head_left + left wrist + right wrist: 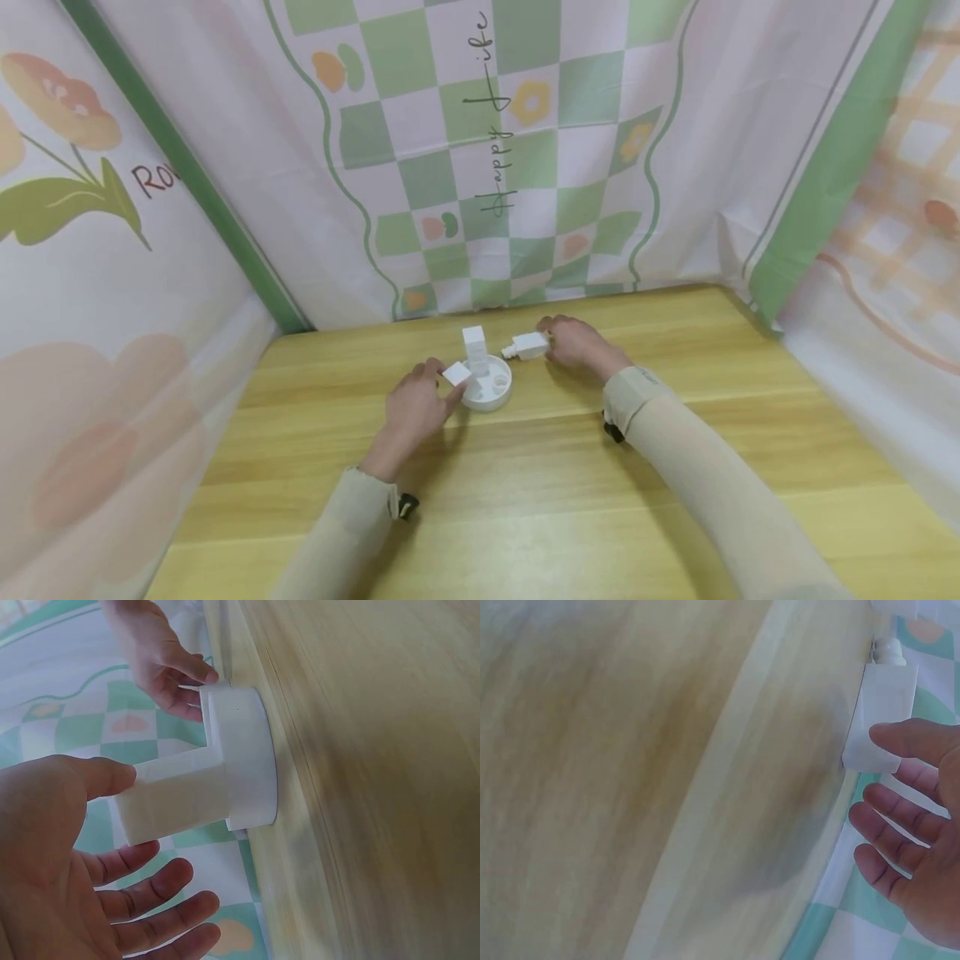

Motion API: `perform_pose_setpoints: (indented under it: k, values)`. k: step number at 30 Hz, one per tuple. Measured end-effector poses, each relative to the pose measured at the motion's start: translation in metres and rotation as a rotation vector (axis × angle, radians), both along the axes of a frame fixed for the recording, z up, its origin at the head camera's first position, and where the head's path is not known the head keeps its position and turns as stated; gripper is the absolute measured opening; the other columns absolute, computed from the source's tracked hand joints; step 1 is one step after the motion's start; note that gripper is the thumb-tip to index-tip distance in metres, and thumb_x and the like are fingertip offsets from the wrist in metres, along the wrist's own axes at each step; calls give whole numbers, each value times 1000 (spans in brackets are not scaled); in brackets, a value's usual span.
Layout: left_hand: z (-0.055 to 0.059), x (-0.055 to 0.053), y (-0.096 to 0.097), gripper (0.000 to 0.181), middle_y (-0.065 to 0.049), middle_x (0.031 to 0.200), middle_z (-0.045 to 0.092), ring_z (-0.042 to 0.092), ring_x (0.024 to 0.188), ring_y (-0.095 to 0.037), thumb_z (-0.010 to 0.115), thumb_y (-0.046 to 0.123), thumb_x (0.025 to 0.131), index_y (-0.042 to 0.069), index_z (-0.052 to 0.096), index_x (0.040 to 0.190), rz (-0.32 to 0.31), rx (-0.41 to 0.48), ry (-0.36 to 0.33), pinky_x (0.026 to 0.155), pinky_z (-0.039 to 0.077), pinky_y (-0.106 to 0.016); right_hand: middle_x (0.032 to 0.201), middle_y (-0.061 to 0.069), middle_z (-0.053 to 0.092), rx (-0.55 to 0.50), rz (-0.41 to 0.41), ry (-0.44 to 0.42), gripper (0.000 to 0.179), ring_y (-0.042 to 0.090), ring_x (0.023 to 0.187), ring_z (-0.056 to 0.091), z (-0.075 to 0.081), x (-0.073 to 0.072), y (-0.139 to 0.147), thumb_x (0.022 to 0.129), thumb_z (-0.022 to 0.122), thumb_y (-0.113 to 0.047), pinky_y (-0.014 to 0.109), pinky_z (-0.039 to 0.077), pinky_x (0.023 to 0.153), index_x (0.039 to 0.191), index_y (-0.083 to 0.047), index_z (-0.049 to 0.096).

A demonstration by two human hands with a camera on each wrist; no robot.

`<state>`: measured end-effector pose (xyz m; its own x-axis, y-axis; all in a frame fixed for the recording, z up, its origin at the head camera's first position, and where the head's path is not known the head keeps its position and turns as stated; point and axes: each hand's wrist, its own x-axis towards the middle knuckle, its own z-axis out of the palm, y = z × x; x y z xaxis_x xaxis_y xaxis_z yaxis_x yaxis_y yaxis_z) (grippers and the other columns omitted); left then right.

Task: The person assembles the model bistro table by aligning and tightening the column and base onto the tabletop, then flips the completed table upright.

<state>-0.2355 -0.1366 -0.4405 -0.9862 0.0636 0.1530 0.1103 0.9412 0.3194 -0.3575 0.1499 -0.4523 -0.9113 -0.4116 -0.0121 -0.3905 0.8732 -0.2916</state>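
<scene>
My left hand [414,407] pinches the top end of a white square-sided block [180,796] between thumb and fingertip, the other fingers spread loosely. The block's lower end meets a round white tray [251,761] with a raised rim, standing on the table. A second, taller white block [474,343] rises from the tray's far side. To the right, a white square bottle [529,345] lies on its side, its ridged neck [889,651] pointing toward the tray. My right hand [576,343] pinches its base end, thumb on the near face [881,712].
Round recesses [499,382] show in the tray floor. The wooden table [517,483] reaches back to a checkered green and white curtain [480,150]. More patterned cloth [82,350] hangs on the left and right. Each wrist wears a dark device [613,427].
</scene>
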Motion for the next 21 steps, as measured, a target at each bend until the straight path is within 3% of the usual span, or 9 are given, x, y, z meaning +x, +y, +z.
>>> perform_pose_setpoints:
  k: [4, 9, 16, 21]
  values:
    - [0, -1, 0, 52, -4, 102, 68, 65, 80, -19, 61, 57, 93, 14, 58, 122, 0, 13, 1, 57, 48, -28, 110, 14, 69, -3, 3, -4, 40, 33, 102, 65, -2, -1, -1, 88, 69, -15, 50, 52, 95, 126, -8, 59]
    - [-2, 0, 0, 53, -4, 104, 68, 65, 81, -20, 61, 58, 93, 14, 58, 123, 0, 12, -5, 57, 48, -28, 107, 15, 72, -7, 9, -6, 42, 32, 98, 67, -4, 1, -2, 89, 70, -17, 50, 54, 93, 127, -4, 60]
    - [-2, 1, 1, 52, -4, 103, 68, 66, 82, -21, 61, 56, 93, 14, 58, 123, 2, 19, 2, 58, 50, -32, 100, 11, 72, -18, 2, -4, 31, 27, 89, 66, -5, 0, -1, 87, 71, -18, 46, 55, 87, 114, -6, 66]
    - [-1, 0, 1, 51, -4, 103, 67, 66, 84, -20, 61, 56, 94, 14, 58, 123, 5, 14, 4, 61, 52, -33, 103, 11, 72, -48, -39, -34, 36, 26, 92, 65, -5, -1, 2, 87, 70, -22, 45, 54, 89, 118, -6, 64]
